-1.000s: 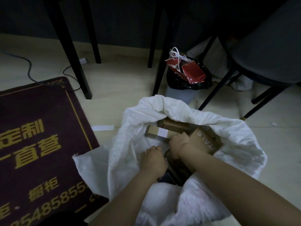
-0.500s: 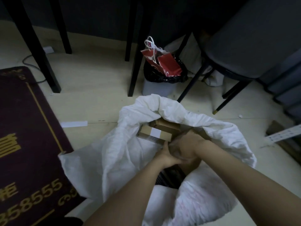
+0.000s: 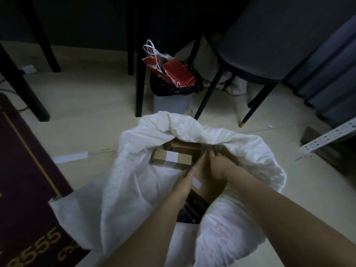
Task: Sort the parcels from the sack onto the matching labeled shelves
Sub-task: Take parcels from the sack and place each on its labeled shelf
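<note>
While the white woven sack (image 3: 119,189) lies open and crumpled on the pale floor (image 3: 92,105), a brown cardboard parcel (image 3: 207,186) is held tilted inside its mouth, one flat face up, with a small white label (image 3: 196,183) on it.

- Left hand (image 3: 182,185): laid along the parcel's left edge, fingers straight and pressed against the card.
- Right hand (image 3: 218,166): fingers curled over the parcel's far upper edge, gripping it.
- Deeper in the sack, just beyond the hands, a second rectangular box (image 3: 185,158) is seen lying flat, with a square white label across its top. A third box (image 3: 185,145) is partly covered by the sack's rolled rim.
- Below the held parcel a black ribbed item (image 3: 192,211) is visible; what it is cannot be told.

Surroundings: a maroon pile mat (image 3: 25,180) with gold edging and lettering at left; a white paper strip (image 3: 71,157) on the floor beside it; a grey bin (image 3: 171,103) with a glossy black liner and a red paper bag (image 3: 173,73) with white cord handles; a dark padded chair (image 3: 269,51) on thin tapered legs; a perforated metal shelf rail (image 3: 327,138) at right.
</note>
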